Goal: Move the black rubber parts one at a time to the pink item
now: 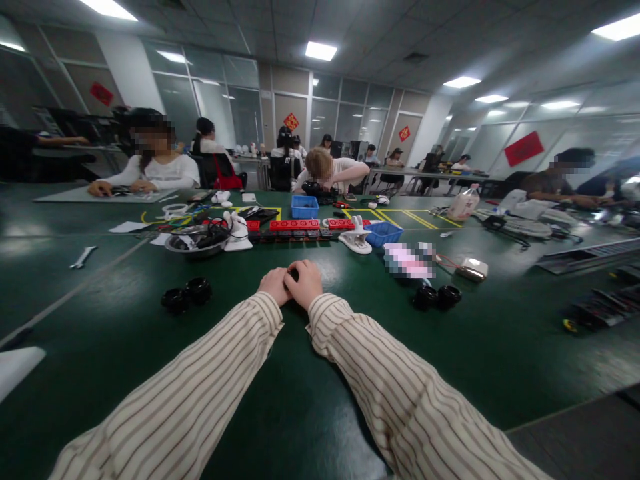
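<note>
My left hand [275, 287] and my right hand [306, 285] meet over the green table in front of me, fingers curled together. A small dark patch [294, 274] shows between them; most of it is covered, so its kind cannot be told. To the left of my hands lie two glossy black round parts [199, 290], side by side. Another pair of black round parts [449, 297] lies to the right, apart from my hands. Beyond my fingers is a row of red and black blocks [294, 225].
A metal bowl [196, 251] of black items, a white clip stand [356, 236] and blue bins [305, 207] [384, 233] stand beyond my hands. A wrench [84, 257] lies left, a pale box [472, 269] right. People sit across the green table [240, 373].
</note>
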Tool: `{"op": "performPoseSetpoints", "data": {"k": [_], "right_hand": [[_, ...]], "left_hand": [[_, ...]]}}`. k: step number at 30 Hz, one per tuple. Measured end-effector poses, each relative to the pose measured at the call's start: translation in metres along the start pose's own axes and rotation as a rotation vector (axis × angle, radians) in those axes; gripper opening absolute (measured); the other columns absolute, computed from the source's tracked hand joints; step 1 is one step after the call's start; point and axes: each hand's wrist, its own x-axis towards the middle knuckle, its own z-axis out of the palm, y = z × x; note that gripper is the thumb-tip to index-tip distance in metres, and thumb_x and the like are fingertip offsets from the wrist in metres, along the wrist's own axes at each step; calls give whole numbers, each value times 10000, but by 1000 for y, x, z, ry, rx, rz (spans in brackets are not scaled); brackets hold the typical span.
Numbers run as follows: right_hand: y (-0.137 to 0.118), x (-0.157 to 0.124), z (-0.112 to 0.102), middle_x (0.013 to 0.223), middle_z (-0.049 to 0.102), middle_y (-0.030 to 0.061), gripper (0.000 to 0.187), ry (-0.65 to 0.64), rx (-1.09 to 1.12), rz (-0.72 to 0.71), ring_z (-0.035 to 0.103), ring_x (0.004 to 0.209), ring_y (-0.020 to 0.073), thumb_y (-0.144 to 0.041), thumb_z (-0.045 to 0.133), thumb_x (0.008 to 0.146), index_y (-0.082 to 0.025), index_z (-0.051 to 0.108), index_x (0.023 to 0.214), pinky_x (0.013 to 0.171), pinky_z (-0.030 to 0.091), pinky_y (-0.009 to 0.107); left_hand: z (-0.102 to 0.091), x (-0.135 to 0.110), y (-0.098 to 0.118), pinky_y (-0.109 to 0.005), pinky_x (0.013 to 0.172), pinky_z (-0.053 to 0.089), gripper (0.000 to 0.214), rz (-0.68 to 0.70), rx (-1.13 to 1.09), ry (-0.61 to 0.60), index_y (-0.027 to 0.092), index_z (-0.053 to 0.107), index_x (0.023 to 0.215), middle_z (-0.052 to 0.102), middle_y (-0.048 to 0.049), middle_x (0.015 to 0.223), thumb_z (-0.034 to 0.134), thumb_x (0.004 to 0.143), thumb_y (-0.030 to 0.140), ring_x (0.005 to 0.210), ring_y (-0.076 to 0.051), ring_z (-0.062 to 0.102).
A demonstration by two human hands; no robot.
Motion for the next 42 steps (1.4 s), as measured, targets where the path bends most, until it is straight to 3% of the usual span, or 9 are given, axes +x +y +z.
{"op": "performPoseSetpoints", "data": {"k": [17,25,35,42], "right_hand": [[-3,1,-3,912,571,33,103,-57,4,-29,465,925,196,-240,514,796,-202,600,838,855,353,336],[-3,0,-2,990,541,60,226,54,12,38,468,956,207,-298,571,767,-179,569,960,860,358,335],[-1,1,-1,911,553,37,129,34,-22,17,471,914,195,-308,561,795,-201,597,858,819,357,323],[1,3,0,884,560,27,95,34,5,-13,481,898,190,-265,550,789,-198,607,824,819,359,317]], "left_hand": [[0,4,-1,-326,861,432,303,61,1,-51,139,594,963,631,-106,979,589,711,307,982,-272,566],[-1,-1,0,-334,896,422,452,-12,-42,26,139,529,1112,582,-114,1112,607,706,319,1030,-265,540],[-5,-2,2,-329,875,429,332,-37,-61,41,143,572,976,600,-97,1050,623,668,258,1002,-263,539],[0,1,-1,-329,880,427,381,-7,-75,23,129,565,1013,608,-103,1025,636,674,289,995,-256,553]]}}
